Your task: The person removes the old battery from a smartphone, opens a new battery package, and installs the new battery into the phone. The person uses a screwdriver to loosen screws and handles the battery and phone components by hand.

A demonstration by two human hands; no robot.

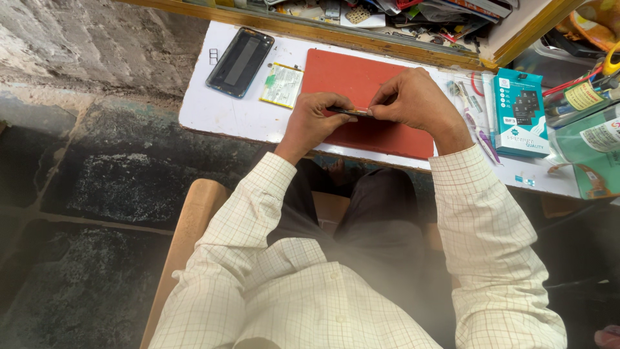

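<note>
Left grip and right grip both pinched shut on a thin dark part, possibly a phone board, between them above the red mat.

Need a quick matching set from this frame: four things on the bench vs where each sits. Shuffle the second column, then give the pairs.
Things:
1. thin dark part
2. dark phone
3. flat battery
4. teal box

Places:
A. on the white tabletop, right of the red mat
B. pinched between the left hand and right hand, above the mat
C. far left of the tabletop, lying at an angle
D. between the phone and the mat's left edge

Pairs: 1-B, 2-C, 3-D, 4-A
</note>
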